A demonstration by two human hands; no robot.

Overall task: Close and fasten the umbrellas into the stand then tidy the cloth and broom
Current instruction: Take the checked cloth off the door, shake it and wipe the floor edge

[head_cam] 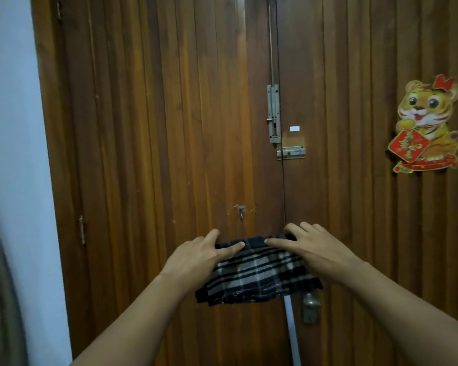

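Observation:
A black, grey and white checked cloth (pixel 259 276) hangs folded against the wooden door, draped over something I cannot see. My left hand (pixel 196 257) rests on its upper left edge with thumb and fingers pinching the fold. My right hand (pixel 315 247) lies on the upper right edge, fingers spread over the top. Below the cloth a pale straight handle (pixel 292 331), possibly the broom's, runs down out of view. No umbrellas or stand are in view.
A brown double door (pixel 169 128) fills the view, with a vertical bolt (pixel 273 114), a small latch (pixel 291 152), a hook (pixel 241 211) and a metal door handle (pixel 311 306). A tiger decoration (pixel 426 122) hangs at right. A white wall (pixel 11 154) stands at left.

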